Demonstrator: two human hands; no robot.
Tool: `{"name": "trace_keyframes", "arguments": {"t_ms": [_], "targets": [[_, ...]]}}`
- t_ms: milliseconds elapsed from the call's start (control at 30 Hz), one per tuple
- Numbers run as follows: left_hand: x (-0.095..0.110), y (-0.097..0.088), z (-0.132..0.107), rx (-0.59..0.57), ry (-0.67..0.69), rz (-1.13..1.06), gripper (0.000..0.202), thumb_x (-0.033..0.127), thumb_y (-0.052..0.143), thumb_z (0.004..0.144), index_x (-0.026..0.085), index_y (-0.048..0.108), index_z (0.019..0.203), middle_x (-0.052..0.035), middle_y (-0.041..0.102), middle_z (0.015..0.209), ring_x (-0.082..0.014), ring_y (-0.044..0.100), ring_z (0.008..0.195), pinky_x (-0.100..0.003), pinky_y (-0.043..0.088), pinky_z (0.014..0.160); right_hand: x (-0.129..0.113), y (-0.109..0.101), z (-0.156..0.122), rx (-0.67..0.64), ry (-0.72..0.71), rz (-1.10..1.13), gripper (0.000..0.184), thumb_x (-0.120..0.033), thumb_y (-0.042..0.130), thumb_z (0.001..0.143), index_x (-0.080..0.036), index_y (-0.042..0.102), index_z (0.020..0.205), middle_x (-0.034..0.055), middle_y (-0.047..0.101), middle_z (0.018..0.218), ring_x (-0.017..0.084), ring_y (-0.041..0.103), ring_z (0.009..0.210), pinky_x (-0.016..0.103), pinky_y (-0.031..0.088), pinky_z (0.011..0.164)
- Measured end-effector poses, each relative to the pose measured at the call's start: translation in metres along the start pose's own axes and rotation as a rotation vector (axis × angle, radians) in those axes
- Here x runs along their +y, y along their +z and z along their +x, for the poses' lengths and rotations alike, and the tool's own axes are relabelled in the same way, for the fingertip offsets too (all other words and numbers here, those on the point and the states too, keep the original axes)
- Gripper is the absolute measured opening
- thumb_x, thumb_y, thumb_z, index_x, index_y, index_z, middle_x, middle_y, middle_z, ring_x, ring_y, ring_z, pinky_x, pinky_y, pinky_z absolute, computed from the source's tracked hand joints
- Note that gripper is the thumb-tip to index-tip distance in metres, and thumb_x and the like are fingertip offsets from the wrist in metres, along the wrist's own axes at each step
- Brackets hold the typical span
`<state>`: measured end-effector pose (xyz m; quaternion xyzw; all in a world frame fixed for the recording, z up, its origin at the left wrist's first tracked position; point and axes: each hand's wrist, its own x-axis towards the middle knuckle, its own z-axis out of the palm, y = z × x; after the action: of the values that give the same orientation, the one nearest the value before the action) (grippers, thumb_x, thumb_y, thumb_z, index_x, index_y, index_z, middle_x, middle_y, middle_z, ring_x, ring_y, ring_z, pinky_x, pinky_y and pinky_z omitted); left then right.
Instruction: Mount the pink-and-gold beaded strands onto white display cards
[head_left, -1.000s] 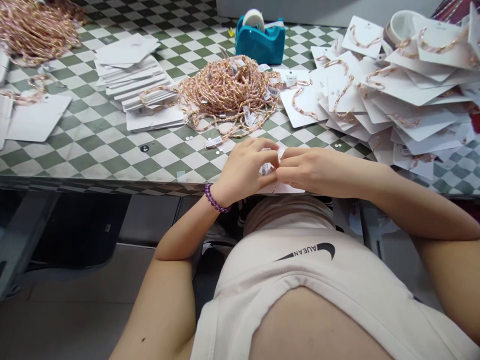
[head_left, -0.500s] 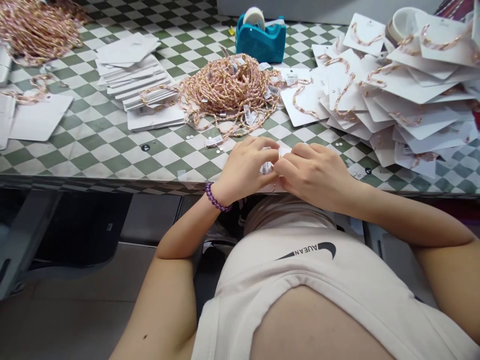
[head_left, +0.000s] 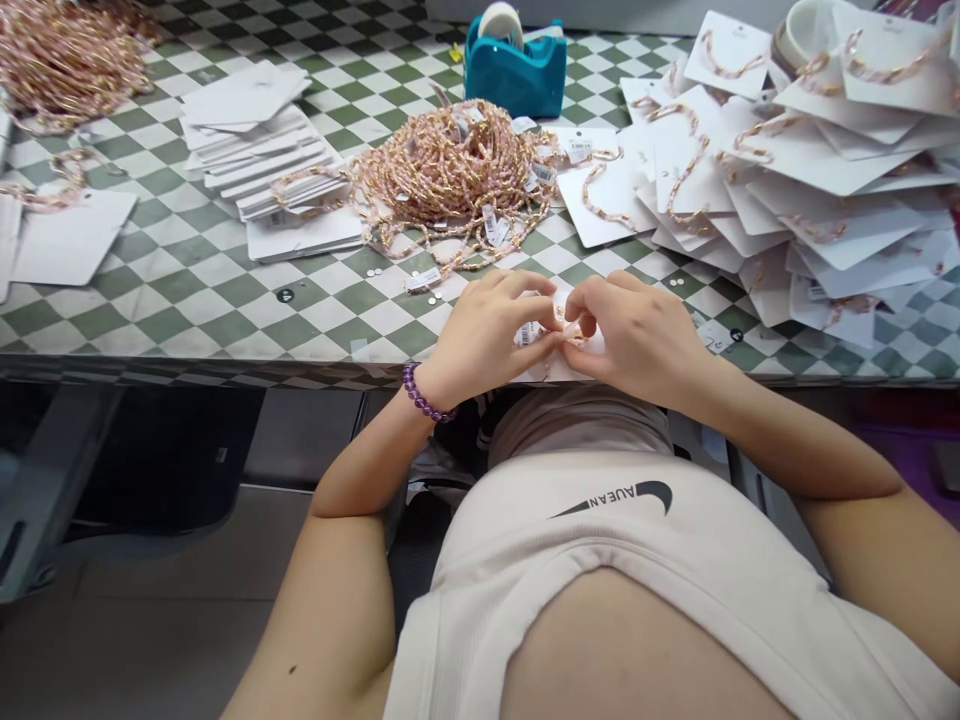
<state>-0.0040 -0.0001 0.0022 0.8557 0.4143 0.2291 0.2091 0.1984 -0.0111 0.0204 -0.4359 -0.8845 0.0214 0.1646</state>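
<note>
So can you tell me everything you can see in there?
Tape dispenser: one, teal, far edge of table.
Chain heaps: two, pink and gold, centre and far left.
Blank card stack: one, white, left of centre heap.
Carded chains: many, white with pink-gold, right side.
Card: one, white, under the hands.
Checkered tabletop: one, green and white, under everything.
Bead bracelet: one, purple, left wrist.
Top: one, cream, on the person.
Left hand: one, bare, at the card.
Right hand: one, bare, at the card.

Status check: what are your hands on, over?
Left hand, right hand pinching pink-gold chain over white card at green-checkered table edge. White paper tag by left hand. Tangled pink-gold chain heap beyond, not touching.
</note>
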Motion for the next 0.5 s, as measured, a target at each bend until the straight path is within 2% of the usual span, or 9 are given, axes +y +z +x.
{"name": "trace_keyframes", "arguments": {"t_ms": [100,200,333,400,500], "targets": [[0.0,0.0,-0.001,0.002,0.012,0.002,0.016,0.034,0.06,0.093,0.023,0.071,0.089,-0.0036,0.065,0.128,-0.0253,0.058,0.117,-0.043,0.041,0.106,0.007,0.0,0.001,0.008,-0.006,0.098,0.016,-0.023,0.062,0.082,-0.016,0.06,0.095,0.005,0.067,0.079,0.022,0.057,0.084,0.03,0.039,0.067],[0.0,-0.001,-0.001,0.016,0.021,0.001,0.015,0.031,0.06,0.092,0.022,0.071,0.091,-0.0044,0.066,0.127,-0.0256,0.059,0.115,-0.043,0.042,0.105,0.019,-0.003,0.004,-0.008,-0.107,0.266,0.023,-0.027,0.059,0.084,-0.016,0.06,0.104,0.008,0.068,0.1,0.023,0.059,0.097,0.034,0.048,0.082],[0.0,-0.002,-0.001,0.005,0.021,0.003,0.017,0.033,0.058,0.093,0.023,0.072,0.092,-0.005,0.066,0.127,-0.0258,0.06,0.114,-0.044,0.043,0.104,0.037,-0.005,0.006,-0.11,-0.174,0.424,0.035,-0.031,0.054,0.092,-0.018,0.057,0.124,0.009,0.066,0.118,0.024,0.057,0.117,0.04,0.05,0.097],[0.001,-0.002,0.0,0.0,0.018,0.004,0.016,0.033,0.059,0.093,0.023,0.072,0.092,-0.0051,0.066,0.128,-0.026,0.059,0.115,-0.044,0.043,0.105,0.043,-0.006,0.005,-0.117,-0.2,0.406,0.035,-0.028,0.05,0.094,-0.019,0.057,0.127,0.0085,0.068,0.117,0.024,0.056,0.121,0.042,0.05,0.099],[0.001,-0.002,0.0,0.01,0.024,0.0,0.016,0.032,0.059,0.093,0.022,0.072,0.09,-0.0055,0.066,0.127,-0.026,0.06,0.116,-0.043,0.043,0.105,0.048,-0.007,0.0,-0.037,-0.218,0.336,0.03,-0.024,0.049,0.095,-0.019,0.062,0.122,0.0071,0.071,0.102,0.024,0.058,0.116,0.041,0.051,0.096]]}}
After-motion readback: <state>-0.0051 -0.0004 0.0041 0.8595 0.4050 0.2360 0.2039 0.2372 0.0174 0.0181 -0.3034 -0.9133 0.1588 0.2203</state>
